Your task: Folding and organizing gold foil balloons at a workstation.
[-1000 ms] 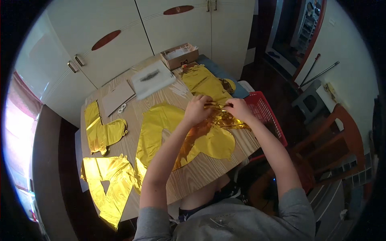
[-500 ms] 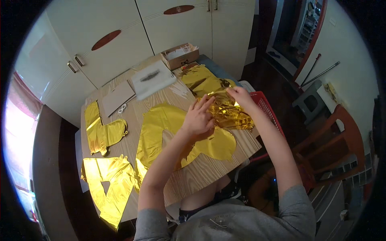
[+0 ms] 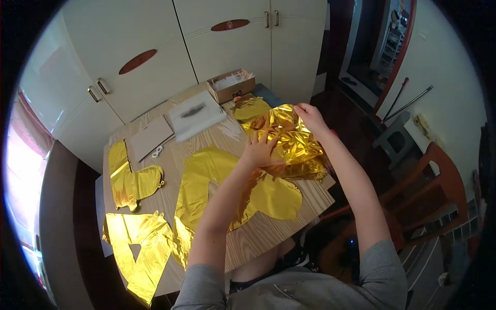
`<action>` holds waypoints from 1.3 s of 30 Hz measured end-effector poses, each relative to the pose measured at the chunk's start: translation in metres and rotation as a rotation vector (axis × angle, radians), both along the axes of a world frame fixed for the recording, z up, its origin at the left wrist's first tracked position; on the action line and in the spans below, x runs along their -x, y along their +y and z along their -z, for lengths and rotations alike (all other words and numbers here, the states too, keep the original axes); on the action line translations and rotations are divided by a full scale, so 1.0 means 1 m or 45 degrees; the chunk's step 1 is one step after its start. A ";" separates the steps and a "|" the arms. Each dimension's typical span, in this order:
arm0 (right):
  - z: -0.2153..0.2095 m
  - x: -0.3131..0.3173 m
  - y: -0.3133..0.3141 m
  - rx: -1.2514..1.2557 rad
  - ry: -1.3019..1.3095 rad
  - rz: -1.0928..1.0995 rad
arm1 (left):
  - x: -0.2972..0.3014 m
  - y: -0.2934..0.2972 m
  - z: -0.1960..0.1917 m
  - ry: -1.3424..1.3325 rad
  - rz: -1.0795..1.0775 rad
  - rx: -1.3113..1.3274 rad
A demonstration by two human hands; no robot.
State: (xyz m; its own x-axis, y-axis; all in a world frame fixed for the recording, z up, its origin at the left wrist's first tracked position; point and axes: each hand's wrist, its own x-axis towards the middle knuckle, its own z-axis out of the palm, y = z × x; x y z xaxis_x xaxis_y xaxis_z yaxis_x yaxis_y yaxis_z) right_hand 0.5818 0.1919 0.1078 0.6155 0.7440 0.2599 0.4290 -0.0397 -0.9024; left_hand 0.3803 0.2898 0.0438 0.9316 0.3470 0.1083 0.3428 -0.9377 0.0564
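A crumpled gold foil balloon (image 3: 299, 150), flat and uninflated, lies at the right of the wooden table (image 3: 248, 253). My left hand (image 3: 261, 151) rests on its left part, fingers spread. At the far right edge, my right hand (image 3: 311, 118) pinches the foil and holds it slightly raised. Under and beside my left forearm is a large flat gold foil balloon (image 3: 199, 173), partly covered. Two more flat ones lie on the left: a hooked one (image 3: 121, 170) and a triangular one with a hole (image 3: 157, 240). More gold foil (image 3: 249, 110) shows behind the crumpled balloon.
At the back stand a cardboard box (image 3: 232, 89) with white contents and a translucent bag (image 3: 199, 121) with a dark mark. A flat board (image 3: 151, 137), white tape rolls (image 3: 157, 151) and white strips (image 3: 230, 130) lie nearby. A wooden chair (image 3: 448, 173) and grey stool (image 3: 395, 139) stand right.
My right hand has pulled the foil up and outward, so the crumpled balloon is spread wider and covers more of the foil behind it. My left hand's fingers have spread on it.
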 end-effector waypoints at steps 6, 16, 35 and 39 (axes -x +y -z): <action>-0.013 -0.057 0.010 -0.326 0.706 0.156 | -0.004 0.004 0.016 0.091 -0.043 0.027; -0.106 -0.153 0.003 -0.710 0.458 0.494 | -0.007 0.000 0.007 0.197 -0.035 0.019; -0.182 -0.077 -0.103 -0.657 -0.400 0.445 | -0.005 -0.009 -0.009 0.063 -0.079 -0.082; -0.161 0.014 -0.080 -0.277 -0.753 0.159 | 0.016 0.006 -0.006 -0.495 -0.096 0.729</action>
